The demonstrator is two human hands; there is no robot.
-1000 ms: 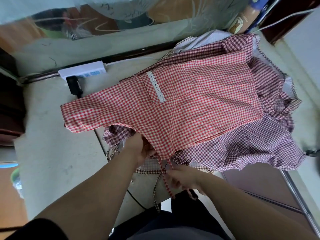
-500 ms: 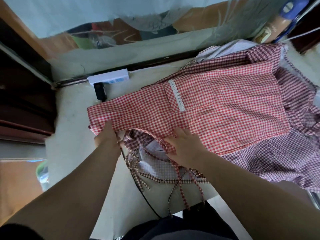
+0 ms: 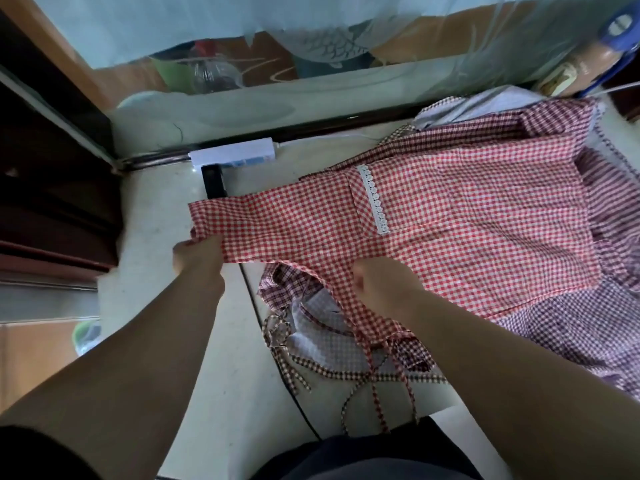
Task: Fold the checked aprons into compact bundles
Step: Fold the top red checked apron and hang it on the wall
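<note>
A red-and-white checked apron [image 3: 450, 216] with a white lace strip lies spread across the pale table [image 3: 159, 306], on top of darker maroon checked aprons [image 3: 571, 327]. My left hand [image 3: 199, 254] pinches the apron's left corner near its bib end. My right hand [image 3: 384, 285] grips the apron's near edge where the red checked ties [image 3: 372, 372] hang down toward me. The fingertips of both hands are tucked under or into the cloth.
A white power strip [image 3: 232, 156] with a black plug [image 3: 214, 183] lies at the table's back edge, and a black cable [image 3: 273, 348] runs along the table toward me. A dark wooden cabinet [image 3: 52, 188] stands at the left. Loose dark checked ties [image 3: 280, 341] lie near the front edge.
My left hand moved from the middle near edge out to the apron's left corner and took hold of it. My right hand shifted up onto the near edge and closed on the cloth.
</note>
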